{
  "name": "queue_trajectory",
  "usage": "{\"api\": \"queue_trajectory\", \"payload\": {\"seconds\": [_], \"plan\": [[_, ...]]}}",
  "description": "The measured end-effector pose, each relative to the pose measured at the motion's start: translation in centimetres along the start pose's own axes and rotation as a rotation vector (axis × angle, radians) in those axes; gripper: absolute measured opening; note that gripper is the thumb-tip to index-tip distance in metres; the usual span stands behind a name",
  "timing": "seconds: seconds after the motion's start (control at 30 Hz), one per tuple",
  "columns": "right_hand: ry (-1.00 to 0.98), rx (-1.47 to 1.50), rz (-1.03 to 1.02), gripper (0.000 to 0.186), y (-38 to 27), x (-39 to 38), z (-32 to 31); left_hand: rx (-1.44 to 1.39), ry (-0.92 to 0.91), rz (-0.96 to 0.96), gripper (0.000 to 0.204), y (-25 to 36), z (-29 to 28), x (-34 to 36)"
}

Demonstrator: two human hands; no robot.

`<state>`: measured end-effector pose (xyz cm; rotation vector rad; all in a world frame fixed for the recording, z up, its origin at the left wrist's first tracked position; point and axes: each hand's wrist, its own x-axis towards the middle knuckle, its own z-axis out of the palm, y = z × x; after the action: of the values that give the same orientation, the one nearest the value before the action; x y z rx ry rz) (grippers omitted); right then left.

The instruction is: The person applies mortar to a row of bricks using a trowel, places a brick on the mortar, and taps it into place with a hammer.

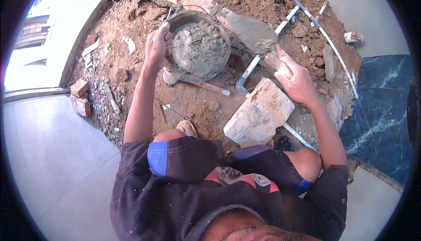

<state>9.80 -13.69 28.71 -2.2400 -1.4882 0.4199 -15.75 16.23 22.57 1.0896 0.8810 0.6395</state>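
Observation:
At the left side of a round bucket (227,50), my left hand (158,46) is closed on the rim near the end of its wire handle. Grey wet mortar (197,46) fills much of the bucket. My right hand (296,79) wraps around the wooden handle of a trowel (252,30). The trowel's broad blade is coated in grey mortar and points up and left, toward the bucket's right side. A lump of mortar clings where blade meets handle. Below the trowel, nearer my knees, lies a pale, dusty stone block (259,111).
White pipes (324,35) cross the broken soil on the right, and a grey elbow (241,86) joins one near the block. Brick pieces (80,96) lie at the left. Dark blue tiles (377,109) edge the right; grey floor tiles (57,153) spread at left.

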Motion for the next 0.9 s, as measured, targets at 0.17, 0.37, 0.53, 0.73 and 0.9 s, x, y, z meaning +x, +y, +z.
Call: {"api": "queue_trajectory", "payload": {"seconds": [0.17,0.37,0.53,0.73,0.9], "plan": [[-0.176,-0.202,-0.064,0.031,-1.4,3.1,1.3,0.429,0.278,0.322,0.045,-2.5,-2.9,2.4],[-0.467,-0.447,-0.057,0.024,-5.4,6.6,1.1,0.708,0.681,0.573,0.041,-8.4,-5.9,5.3],[-0.655,-0.347,-0.093,0.027,-6.9,8.9,4.1,-0.043,0.322,0.103,0.037,-8.9,-7.0,6.3],[-0.564,-0.092,-0.381,0.031,-5.8,8.9,13.6,0.005,0.329,0.228,0.03,-8.2,-3.1,4.1],[-0.565,0.245,-0.085,0.021,-8.8,8.4,12.5,0.017,0.316,0.282,0.032,-8.6,-4.1,4.0]]}}
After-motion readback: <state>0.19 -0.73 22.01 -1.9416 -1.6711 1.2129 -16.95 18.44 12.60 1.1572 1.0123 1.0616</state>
